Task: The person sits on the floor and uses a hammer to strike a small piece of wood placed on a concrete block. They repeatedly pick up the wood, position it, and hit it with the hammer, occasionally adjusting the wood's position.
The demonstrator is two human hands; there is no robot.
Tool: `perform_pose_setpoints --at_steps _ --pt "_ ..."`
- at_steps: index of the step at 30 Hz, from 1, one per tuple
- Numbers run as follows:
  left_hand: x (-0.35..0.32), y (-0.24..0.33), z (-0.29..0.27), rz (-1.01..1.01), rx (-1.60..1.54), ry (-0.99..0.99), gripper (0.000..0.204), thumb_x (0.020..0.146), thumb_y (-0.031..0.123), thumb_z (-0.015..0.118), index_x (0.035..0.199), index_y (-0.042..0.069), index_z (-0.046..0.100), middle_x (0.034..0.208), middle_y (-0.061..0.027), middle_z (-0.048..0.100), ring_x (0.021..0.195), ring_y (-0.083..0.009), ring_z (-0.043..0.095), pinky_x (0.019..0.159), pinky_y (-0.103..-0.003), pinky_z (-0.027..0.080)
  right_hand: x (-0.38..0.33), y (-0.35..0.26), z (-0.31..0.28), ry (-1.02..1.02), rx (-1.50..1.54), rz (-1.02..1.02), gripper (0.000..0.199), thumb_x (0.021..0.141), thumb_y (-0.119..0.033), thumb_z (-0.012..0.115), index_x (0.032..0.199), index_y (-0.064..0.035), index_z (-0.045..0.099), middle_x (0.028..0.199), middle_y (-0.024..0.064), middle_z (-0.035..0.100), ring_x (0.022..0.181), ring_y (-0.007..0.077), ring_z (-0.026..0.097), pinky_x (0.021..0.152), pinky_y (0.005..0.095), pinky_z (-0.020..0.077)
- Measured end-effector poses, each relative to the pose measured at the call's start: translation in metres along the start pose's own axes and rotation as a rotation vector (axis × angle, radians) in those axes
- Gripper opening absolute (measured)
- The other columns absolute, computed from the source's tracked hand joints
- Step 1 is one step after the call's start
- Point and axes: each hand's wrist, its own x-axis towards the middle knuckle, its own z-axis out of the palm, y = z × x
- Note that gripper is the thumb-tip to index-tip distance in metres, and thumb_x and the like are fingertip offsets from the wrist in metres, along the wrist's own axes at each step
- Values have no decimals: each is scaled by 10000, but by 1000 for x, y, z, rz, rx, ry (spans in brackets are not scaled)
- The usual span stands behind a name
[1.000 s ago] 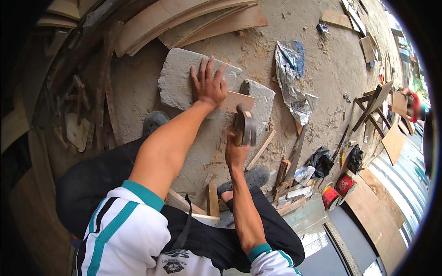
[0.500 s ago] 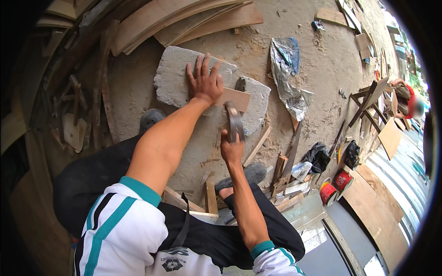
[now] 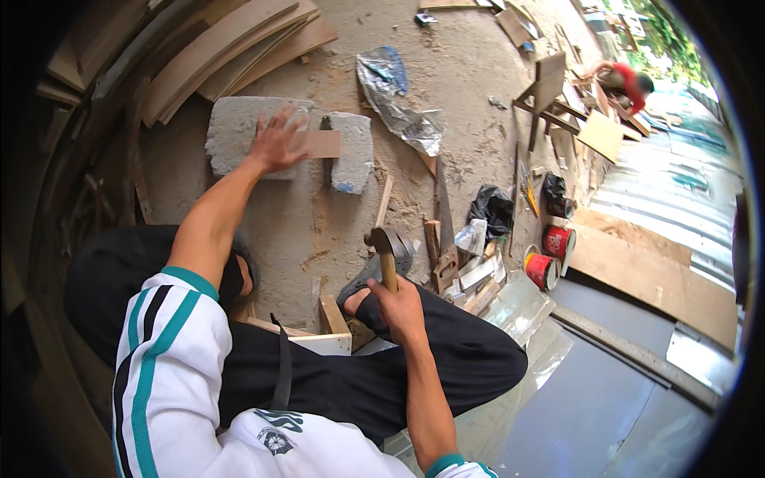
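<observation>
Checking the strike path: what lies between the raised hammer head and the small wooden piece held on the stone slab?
In the head view, only bare, sawdust-strewn ground separates the hammer in the right hand from the wooden piece under the left hand.

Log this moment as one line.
left hand: pressing wooden piece on concrete block | right hand: gripping hammer, raised

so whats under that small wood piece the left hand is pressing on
The small wood piece lies across the gap between two grey stone blocks, bridging them. The left hand covers its left end, so how far it rests on that block is hidden.
</observation>
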Motion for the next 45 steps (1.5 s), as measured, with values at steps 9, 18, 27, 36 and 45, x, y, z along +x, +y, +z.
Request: perform_pose_setpoints --at_steps 9,18,27,36,45 --pt "-13 45 -10 8 -190 -198 440 939 305 553 1303 63 504 1207 -197 601 1172 -362 543 983 -436 431 -66 16 -20 77 216 57 322 899 -247 693 721 -55 506 540 -9 463 403 89 442 370 257 349" --pt "-48 -7 -17 -232 -428 -266 394 946 270 557 1242 14 601 1125 -204 641 1070 -387 588 929 -423 451 -49 13 13 -51 308 -10 311 905 -252 690 734 -56 520 532 -14 466 404 78 442 369 255 345" --pt "-94 30 -32 -160 121 234 590 837 364 701 1325 91 514 1334 -115 519 1274 -325 446 1052 -449 360 -28 13 31 -126 246 17 282 912 -224 677 779 -33 518 536 -4 449 406 88 435 375 272 330" --pt "-99 15 -15 -92 77 54 719 748 319 780 1345 78 458 1360 -106 488 1301 -283 426 1062 -434 343 20 -16 48 -277 -5 26 123 875 -81 623 901 22 561 640 55 547 496 154 545 436 306 451" --pt "-73 -16 -24 -136 -28 165 509 838 380 652 1249 98 550 1268 -82 551 1206 -271 492 1003 -433 364 150 -156 69 -700 -513 139 159 813 -109 664 827 49 648 668 118 649 588 220 677 489 335 526"
